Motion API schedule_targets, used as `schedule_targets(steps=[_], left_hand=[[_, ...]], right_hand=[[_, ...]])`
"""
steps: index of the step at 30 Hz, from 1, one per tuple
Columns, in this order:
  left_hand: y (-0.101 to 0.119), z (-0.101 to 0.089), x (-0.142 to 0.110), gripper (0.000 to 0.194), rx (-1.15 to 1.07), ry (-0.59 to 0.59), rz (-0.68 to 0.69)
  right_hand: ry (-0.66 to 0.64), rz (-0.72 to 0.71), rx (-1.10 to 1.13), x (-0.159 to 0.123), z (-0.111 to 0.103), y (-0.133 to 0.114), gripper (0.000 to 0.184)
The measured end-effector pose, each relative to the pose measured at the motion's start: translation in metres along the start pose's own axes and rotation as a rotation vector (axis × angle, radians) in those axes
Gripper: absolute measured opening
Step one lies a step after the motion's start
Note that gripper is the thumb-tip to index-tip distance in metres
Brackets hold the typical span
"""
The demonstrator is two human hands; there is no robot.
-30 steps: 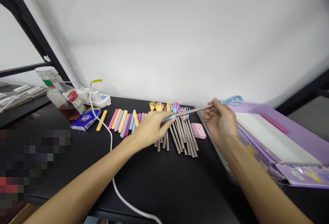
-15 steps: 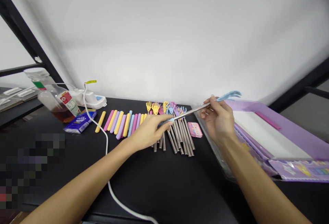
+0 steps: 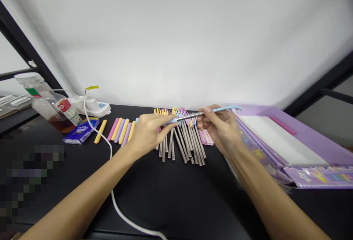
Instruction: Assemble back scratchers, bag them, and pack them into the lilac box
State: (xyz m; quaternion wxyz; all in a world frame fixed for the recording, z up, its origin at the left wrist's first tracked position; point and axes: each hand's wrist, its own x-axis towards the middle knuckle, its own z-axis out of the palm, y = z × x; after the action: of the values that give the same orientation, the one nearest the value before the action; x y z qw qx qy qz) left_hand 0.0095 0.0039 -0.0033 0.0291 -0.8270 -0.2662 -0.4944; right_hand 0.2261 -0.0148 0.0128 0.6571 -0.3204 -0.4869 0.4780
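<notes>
Left hand point(image 3: 149, 131) and right hand point(image 3: 220, 131) gripped a slim steel back scratcher point(image 3: 191, 115).
Smooth steel rods point(image 3: 190, 144) fanned across the black tabletop point(image 3: 176, 196) beneath.

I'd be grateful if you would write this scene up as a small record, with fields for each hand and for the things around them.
Left hand: holds the blue handle of a steel rod
Right hand: pinches the same rod near its blue hand-shaped tip
Nearby: loose steel rods, pastel handles, pink packet
Rest: black table, lilac box, bottle of brown liquid, white cable
</notes>
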Motion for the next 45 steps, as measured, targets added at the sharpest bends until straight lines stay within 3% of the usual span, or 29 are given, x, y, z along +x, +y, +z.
schedule_targets(steps=[6, 10, 14, 17, 25, 32, 37, 42, 45], left_hand=[[0.008, 0.001, 0.001, 0.021, -0.045, -0.102, -0.062], [0.001, -0.004, 0.003, 0.026, -0.032, -0.19, -0.104], [-0.008, -0.008, 0.003, 0.021, -0.023, -0.155, -0.063], [-0.012, -0.008, 0.002, 0.017, 0.019, -0.122, -0.022], [-0.013, -0.008, 0.0, 0.015, 0.057, -0.03, 0.152], [-0.002, -0.009, 0.001, 0.019, 0.105, -0.096, 0.184], [0.006, -0.01, 0.003, 0.023, -0.083, -0.186, 0.024], [0.011, -0.017, 0.009, 0.033, -0.298, -0.419, -0.303], [0.014, -0.018, 0.012, 0.039, -0.372, -0.502, -0.351]], right_hand=[[-0.081, 0.053, -0.044, -0.006, 0.013, 0.004, 0.023], [0.073, 0.08, 0.066, 0.0, 0.005, -0.003, 0.022], [0.253, 0.114, 0.19, 0.007, -0.006, -0.011, 0.03], [0.302, 0.206, 0.177, 0.009, -0.009, -0.012, 0.032], [0.106, 0.136, 0.026, 0.009, -0.016, -0.007, 0.032], [-0.005, 0.14, -0.031, 0.005, -0.012, -0.011, 0.032], [-0.07, 0.106, -0.05, 0.003, -0.012, -0.016, 0.032], [-0.133, 0.084, -0.107, 0.004, -0.018, -0.015, 0.036], [-0.131, 0.054, -0.164, 0.003, -0.017, -0.013, 0.036]])
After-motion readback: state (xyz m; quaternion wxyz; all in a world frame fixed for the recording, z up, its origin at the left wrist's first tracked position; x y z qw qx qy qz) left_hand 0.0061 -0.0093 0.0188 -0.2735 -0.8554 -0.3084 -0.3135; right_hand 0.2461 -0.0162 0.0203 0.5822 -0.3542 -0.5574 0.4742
